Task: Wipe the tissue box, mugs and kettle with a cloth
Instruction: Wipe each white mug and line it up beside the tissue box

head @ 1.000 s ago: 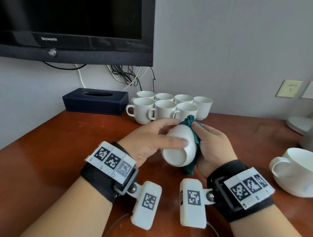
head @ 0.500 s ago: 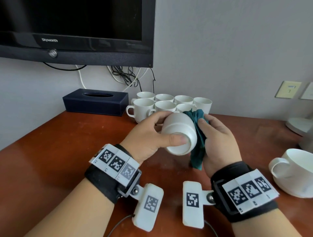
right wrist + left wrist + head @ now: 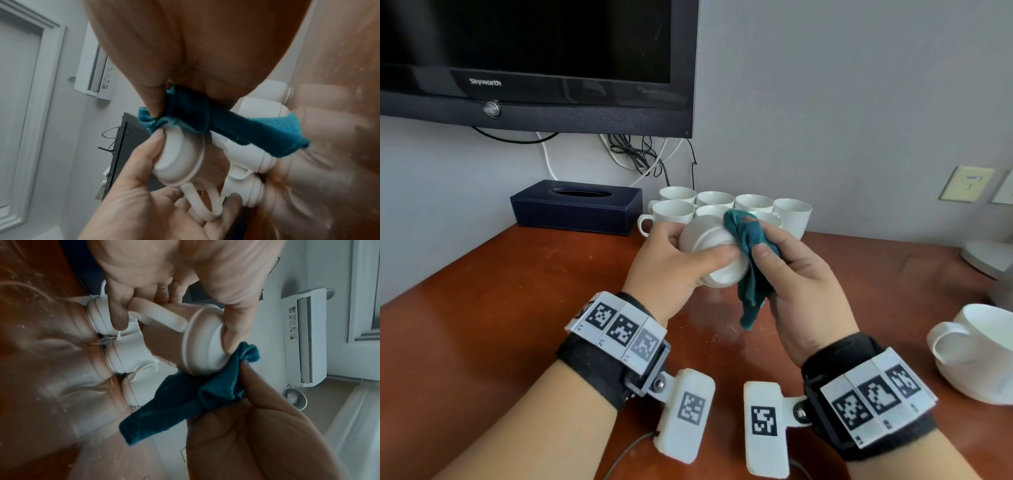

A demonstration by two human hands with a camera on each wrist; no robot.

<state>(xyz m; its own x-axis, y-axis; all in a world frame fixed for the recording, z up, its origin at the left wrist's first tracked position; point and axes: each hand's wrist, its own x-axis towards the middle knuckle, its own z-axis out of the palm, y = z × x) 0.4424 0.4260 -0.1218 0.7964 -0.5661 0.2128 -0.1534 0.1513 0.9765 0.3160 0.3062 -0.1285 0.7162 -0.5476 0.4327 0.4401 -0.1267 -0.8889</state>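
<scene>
My left hand [image 3: 681, 260] grips a white mug [image 3: 717, 255] lying on its side above the table, base toward me and thumb across the base [image 3: 205, 350]. My right hand [image 3: 791, 274] pinches a teal cloth [image 3: 748, 240] and presses it against the mug's right side; its loose end hangs down [image 3: 164, 404] [image 3: 236, 126]. The mug's handle [image 3: 203, 203] points down toward my left palm. Behind stand several white mugs [image 3: 678, 209] in a cluster and a dark blue tissue box [image 3: 577, 207] by the wall. No kettle body is clearly in view.
A large white cup [image 3: 983, 353] sits at the right table edge, with a grey round base [image 3: 986, 257] beyond it. A black TV [image 3: 534, 61] hangs above the tissue box with cables [image 3: 640, 157] dangling. The brown table [image 3: 482, 308] stretches to the left.
Both hands have lifted the mug up and away toward the mug cluster. The cloth has moved from the mug's far side up over its upper right edge.
</scene>
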